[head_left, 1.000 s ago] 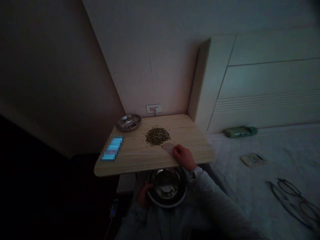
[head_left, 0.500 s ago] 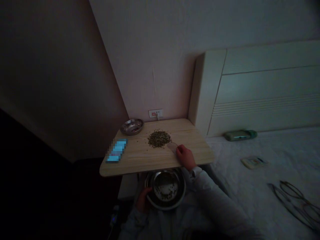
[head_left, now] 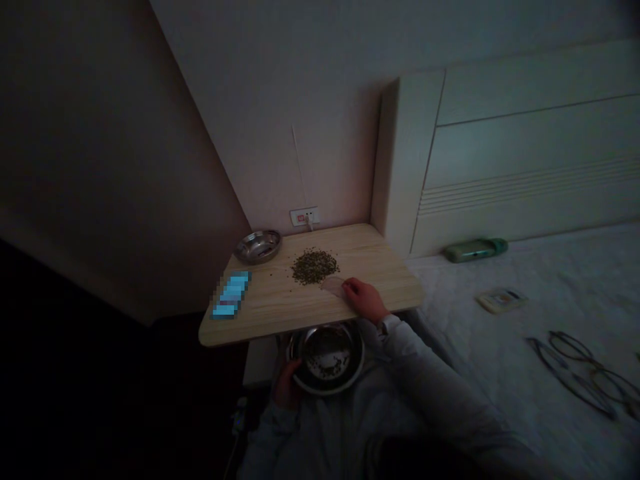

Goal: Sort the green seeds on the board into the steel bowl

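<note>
A loose heap of small greenish-brown grains (head_left: 314, 266) lies on the small wooden table (head_left: 270, 310). My right hand (head_left: 365, 298) is closed on a thin, pale, flat scraper-like piece (head_left: 334, 287), whose far edge is at the near side of the heap. Below the table's front edge, a metal bowl (head_left: 327, 387) sits at my lap with some grains scattered in its bottom. My left hand (head_left: 288, 381) grips its left rim, the thumb over the edge and the other fingers mostly hidden underneath.
A second metal bowl (head_left: 259, 247) and a lit, blurred-out phone (head_left: 231, 295) are on the table's left side. Behind it is a wall socket (head_left: 305, 216) with a plug. On the bed lie a green bottle-like object (head_left: 475, 250), a small pale device (head_left: 501, 300) and glasses (head_left: 580, 370).
The pale flat piece in my right hand has shifted slightly left along the near side of the heap. The view has tilted a little; my left hand keeps hold of the bowl.
</note>
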The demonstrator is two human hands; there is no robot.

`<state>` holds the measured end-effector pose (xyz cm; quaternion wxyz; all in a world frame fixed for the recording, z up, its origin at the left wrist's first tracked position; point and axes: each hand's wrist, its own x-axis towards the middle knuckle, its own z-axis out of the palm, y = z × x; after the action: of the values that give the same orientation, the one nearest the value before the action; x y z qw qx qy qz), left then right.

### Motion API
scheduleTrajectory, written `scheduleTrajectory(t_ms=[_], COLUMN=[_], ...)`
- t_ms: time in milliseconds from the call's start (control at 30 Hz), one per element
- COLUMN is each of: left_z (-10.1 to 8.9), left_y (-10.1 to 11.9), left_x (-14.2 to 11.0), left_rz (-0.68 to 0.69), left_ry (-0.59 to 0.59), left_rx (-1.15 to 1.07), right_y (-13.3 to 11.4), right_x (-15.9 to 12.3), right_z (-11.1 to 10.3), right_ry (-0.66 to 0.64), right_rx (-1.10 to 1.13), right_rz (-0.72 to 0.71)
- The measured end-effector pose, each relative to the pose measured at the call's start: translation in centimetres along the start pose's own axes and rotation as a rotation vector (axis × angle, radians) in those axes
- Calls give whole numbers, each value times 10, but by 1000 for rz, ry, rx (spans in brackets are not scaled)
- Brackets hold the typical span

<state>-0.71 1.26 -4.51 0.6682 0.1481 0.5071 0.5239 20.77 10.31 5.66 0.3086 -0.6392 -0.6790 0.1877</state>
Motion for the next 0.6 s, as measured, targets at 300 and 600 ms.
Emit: scheduleTrajectory(t_ms=[300, 600], left_z=[-6, 0], left_y=[-8, 3], left_x=[7, -5], left_rz=[17, -5], left_ry=[57, -14], left_rx=[-24, -35], right_y=[2, -3], right_x=[3, 12], right_z=[0, 7], right_ry=[-9, 5], right_rx=[4, 2], right_rz=[14, 55])
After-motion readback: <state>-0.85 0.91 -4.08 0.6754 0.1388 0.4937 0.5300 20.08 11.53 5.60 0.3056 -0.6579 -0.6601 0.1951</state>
